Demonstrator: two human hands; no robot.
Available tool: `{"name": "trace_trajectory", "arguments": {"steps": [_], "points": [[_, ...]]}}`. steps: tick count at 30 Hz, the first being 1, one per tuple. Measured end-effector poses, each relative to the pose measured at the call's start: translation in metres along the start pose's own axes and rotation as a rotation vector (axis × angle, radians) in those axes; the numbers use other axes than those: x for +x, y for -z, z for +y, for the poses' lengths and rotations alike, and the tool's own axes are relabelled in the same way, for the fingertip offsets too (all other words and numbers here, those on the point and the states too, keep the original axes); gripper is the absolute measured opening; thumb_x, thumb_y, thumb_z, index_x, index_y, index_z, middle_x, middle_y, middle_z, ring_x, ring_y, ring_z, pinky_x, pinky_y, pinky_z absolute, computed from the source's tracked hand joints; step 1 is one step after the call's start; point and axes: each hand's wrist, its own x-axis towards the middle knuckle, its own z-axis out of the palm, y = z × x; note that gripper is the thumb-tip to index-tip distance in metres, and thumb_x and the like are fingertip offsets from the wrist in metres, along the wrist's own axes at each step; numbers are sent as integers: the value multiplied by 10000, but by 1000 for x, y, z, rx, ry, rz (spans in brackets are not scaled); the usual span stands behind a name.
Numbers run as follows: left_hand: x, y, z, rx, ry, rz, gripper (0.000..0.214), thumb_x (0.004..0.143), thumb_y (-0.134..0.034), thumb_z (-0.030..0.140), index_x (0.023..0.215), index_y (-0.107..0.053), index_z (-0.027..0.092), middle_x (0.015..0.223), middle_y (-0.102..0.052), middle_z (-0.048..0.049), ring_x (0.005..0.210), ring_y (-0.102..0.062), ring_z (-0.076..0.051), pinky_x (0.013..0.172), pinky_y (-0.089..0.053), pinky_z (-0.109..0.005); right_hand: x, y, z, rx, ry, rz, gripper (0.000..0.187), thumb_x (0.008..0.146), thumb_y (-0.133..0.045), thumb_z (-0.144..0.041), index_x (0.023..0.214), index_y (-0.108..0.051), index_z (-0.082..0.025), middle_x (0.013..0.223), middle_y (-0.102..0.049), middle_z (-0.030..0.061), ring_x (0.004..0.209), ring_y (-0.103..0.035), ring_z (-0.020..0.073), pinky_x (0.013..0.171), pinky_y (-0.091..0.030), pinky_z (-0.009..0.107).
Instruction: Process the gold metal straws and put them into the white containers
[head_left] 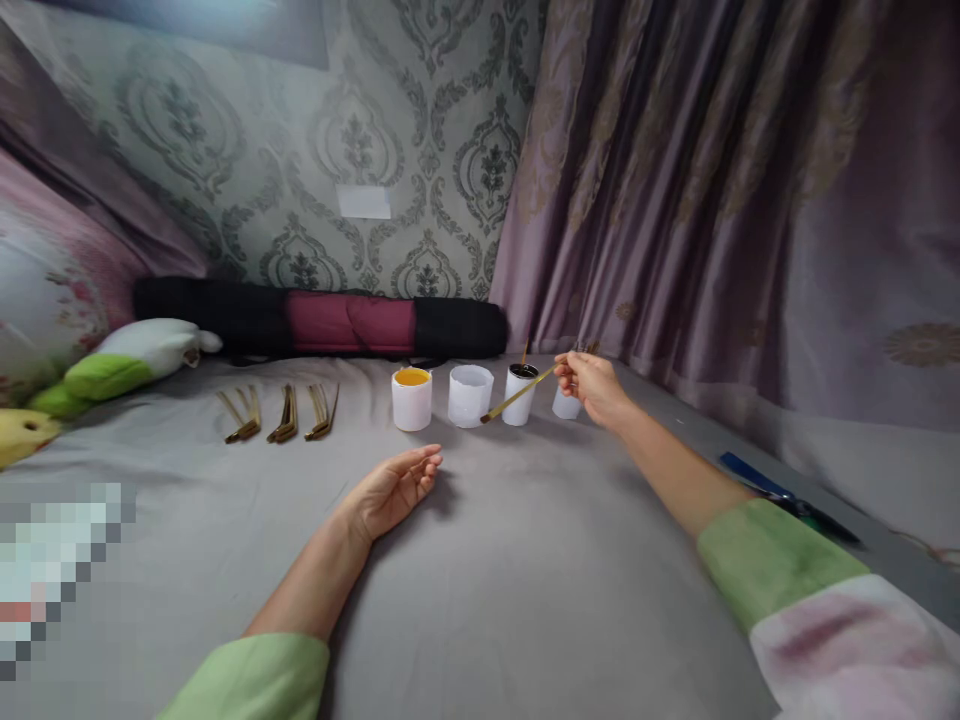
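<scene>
My right hand (594, 388) pinches the upper end of a thin, flat golden-brown strip (516, 397). The strip slants down to the left, and its lower end looks bent. It passes in front of a white cup with a dark rim (516, 408), from which a thin brown stick rises. A fourth white container (566, 404) is partly hidden behind this hand. My left hand (396, 490) is held low over the grey sheet, palm turned inward, fingers loosely curled and empty. Beyond it stand a white container with an orange-yellow top (412, 408) and a whitish open container (470, 400).
Three small groups of bent brown strips (283, 418) lie on the grey sheet (480, 580) at left. A black and maroon roll (351, 322) lies along the wall. Plush toys (112, 375) are at far left. Blue and dark tools (795, 500) lie beside the right forearm.
</scene>
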Motion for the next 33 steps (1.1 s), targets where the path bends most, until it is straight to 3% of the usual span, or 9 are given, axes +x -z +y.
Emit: {"name": "trace_trajectory", "arguments": {"steps": [24,33], "points": [[0,0,3,-100,6,8,159,758,-501,34,907,-550,58,738,-590,-68,564,-552,-71,489,-477,-162,57,29,-64,-224,125,301,206,829,-388,-183,676,-520,-141,533,-522,4,366,-422,36,331,-340,145],[1,1,3,-103,-1,7,160,751,-521,50,906,-560,59,749,-593,-74,577,-557,-75,488,-476,-157,78,16,-65,-439,255,264,234,829,-375,-214,661,-523,-149,571,-545,22,371,-436,50,328,-346,155]]}}
